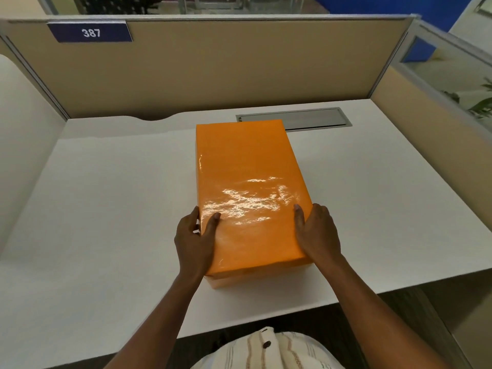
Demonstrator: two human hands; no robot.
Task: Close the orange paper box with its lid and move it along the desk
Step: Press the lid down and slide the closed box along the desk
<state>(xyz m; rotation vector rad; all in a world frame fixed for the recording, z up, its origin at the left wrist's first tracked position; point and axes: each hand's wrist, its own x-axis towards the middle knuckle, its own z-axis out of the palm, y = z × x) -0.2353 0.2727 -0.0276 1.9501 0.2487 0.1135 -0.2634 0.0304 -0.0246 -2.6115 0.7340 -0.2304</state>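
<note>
An orange paper box (221,282) stands lengthwise in the middle of the white desk (106,209). Its glossy orange lid (247,182) sits on top and covers it; only a strip of the box shows under the lid's near edge. My left hand (195,241) grips the lid's near left edge, thumb on top and fingers down the side. My right hand (316,233) grips the near right edge the same way.
A grey metal cable hatch (316,119) lies flush in the desk behind the box. Beige partition panels (213,70) wall the desk at the back and right. A blue number plate (90,31) hangs at the top left. The desk's front edge runs close below the box.
</note>
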